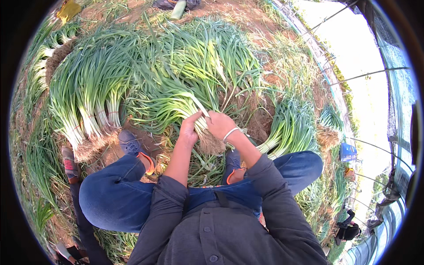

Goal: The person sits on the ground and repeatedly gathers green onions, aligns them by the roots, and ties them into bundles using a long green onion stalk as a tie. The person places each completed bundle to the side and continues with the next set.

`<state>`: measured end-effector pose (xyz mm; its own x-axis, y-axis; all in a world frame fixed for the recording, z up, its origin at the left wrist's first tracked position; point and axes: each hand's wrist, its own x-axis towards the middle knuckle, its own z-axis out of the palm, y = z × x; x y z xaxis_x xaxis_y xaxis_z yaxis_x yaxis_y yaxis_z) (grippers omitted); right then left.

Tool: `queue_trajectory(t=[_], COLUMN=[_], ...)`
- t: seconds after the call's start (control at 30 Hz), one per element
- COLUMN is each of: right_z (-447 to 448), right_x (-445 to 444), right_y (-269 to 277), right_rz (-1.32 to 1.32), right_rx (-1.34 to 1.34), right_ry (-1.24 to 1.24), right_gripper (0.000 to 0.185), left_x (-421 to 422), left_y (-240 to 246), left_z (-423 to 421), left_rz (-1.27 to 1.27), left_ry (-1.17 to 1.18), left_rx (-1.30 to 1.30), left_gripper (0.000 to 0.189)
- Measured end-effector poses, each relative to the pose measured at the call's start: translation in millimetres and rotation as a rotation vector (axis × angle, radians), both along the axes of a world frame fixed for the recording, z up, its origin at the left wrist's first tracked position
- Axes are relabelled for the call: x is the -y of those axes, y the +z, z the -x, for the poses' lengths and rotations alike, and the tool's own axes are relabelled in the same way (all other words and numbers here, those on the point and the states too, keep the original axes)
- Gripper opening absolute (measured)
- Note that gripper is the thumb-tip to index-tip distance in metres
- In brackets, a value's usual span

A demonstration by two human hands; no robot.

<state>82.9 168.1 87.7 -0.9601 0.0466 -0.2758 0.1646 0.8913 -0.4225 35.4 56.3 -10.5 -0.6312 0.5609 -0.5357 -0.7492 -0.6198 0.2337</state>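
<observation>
A bunch of allium greens (pixel 198 124), with pale stems, long flat leaves and a mass of roots, is in front of me between my knees. My left hand (pixel 188 130) wraps the stems from the left, thumb up. From the other side my right hand (pixel 221 125), with a white band on its wrist, pinches a pale stalk (pixel 200 105) lying against the bunch. Its fingertips are partly hidden. Brown roots (pixel 211 142) hang below both hands, and the leaves spread up and left over a loose heap of greens (pixel 198 59).
Tied bundles of greens (pixel 96 116) stand left of my foot; another bundle (pixel 288 129) lies by my right knee. Another person's shoe (pixel 70 162) is at far left. At right are a blue bucket (pixel 348 152), a person in dark clothes (pixel 347 229) and netting (pixel 397 99).
</observation>
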Motion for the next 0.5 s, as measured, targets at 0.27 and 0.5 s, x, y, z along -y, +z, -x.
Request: queue_trajectory(t=[0.27,0.5], right_z=[-20.8,-29.3], right_x=[-4.9,7.5], right_y=[-16.6,-42.5], right_rz=[0.461,0.094], right_rx=[-0.202,0.356], right_ry=[-0.295,-0.086], right_gripper=[0.035,0.049], left_x=[7.5,14.1], left_y=[65.6,-33.1], left_z=[30.1,-11.3], left_rz=[0.296,0.144], left_ry=[0.038,-0.164], left_rx=[-0.333,0.055], left_gripper=[0.021,0.044])
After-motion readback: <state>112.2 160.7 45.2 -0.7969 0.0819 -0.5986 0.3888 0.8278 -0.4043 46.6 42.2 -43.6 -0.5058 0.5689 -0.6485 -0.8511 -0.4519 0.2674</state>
